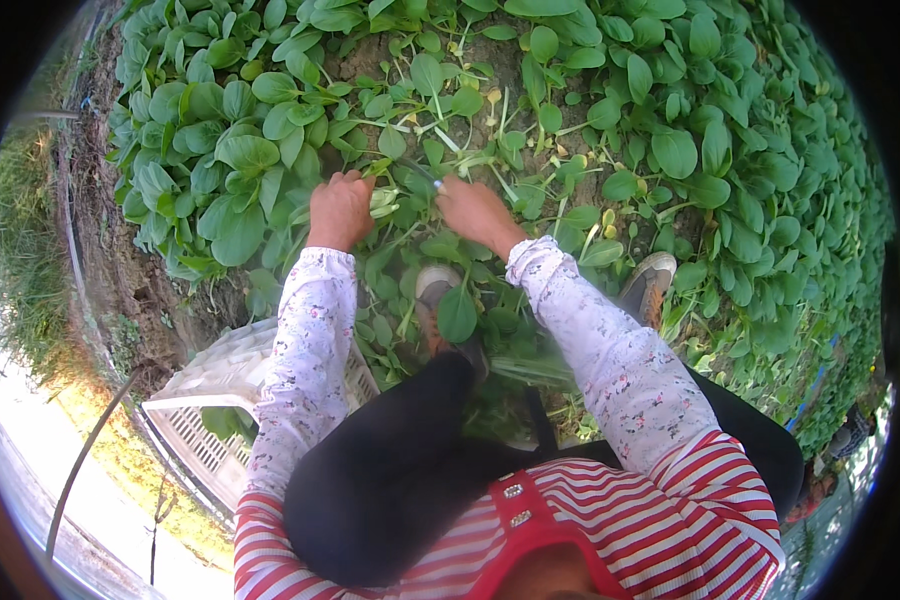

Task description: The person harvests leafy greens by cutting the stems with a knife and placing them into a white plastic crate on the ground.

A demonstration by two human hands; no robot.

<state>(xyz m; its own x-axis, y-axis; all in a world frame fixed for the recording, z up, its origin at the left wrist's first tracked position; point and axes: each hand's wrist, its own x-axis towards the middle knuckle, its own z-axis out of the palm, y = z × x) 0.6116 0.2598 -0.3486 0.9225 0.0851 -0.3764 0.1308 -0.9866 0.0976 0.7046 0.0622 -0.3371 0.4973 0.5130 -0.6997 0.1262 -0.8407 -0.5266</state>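
Observation:
My left hand (343, 208) is closed around a bunch of leafy greens, whose pale cut-looking stems (384, 201) stick out on its right side. Just to the right, my right hand (474, 210) grips the handle of a small knife (420, 172); its dark blade points up and left toward the bunch and is partly hidden by leaves. Around both hands lie loose leaves and pale stems (446, 139) on the soil. Dense rows of green leafy plants (244, 154) grow at the left, and more plants (720, 150) stand at the right.
A white plastic crate (210, 405) with some greens inside stands by my left forearm. My shoes (436, 289) are among the plants. A bent rod (90, 457) rises near the crate, beside a soil edge (131, 300) and grass. A blue line (814, 390) runs along the right.

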